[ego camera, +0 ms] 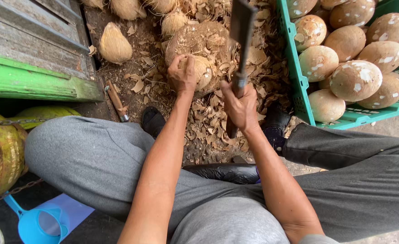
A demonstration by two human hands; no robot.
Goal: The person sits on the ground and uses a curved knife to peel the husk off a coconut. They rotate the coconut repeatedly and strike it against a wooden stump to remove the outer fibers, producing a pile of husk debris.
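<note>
Outdoor coconut-husking spot: dirt ground strewn with husk chips [208,122], green crate [298,81] of peeled coconuts [355,80].

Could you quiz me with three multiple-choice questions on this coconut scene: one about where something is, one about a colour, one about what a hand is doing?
1. Where are the peeled coconuts piled?
A. In a crate at the right
B. On the person's lap
C. In the blue scoop

2. What colour is the crate?
A. Red
B. Green
C. Black

3. What is the right hand doing?
A. Resting open on a knee
B. Gripping the handle of a big blade
C. Lifting the scoop

Answers: 1 A, the pale nuts fill the crate at the right. 2 B, its wall is green. 3 B, the fingers close around the blade handle, while the left hand steadies a coconut on the husk-strewn ground.
</note>
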